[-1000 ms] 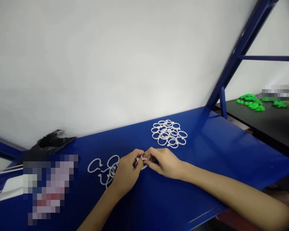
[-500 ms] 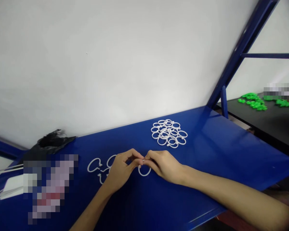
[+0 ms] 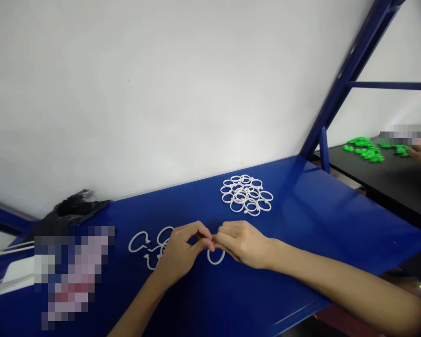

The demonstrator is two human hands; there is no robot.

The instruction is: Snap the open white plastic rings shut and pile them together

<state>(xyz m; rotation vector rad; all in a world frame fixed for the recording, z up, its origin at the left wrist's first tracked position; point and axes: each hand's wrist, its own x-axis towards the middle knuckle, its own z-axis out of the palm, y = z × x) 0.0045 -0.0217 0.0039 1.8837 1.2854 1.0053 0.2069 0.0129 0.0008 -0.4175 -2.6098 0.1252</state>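
L hand (image 3: 181,250) & R hand (image 3: 246,244) pinching wht ring (image 3: 215,263), loop pointing nearward, long axis unclear

No text, label, brand, number or sign can be read.
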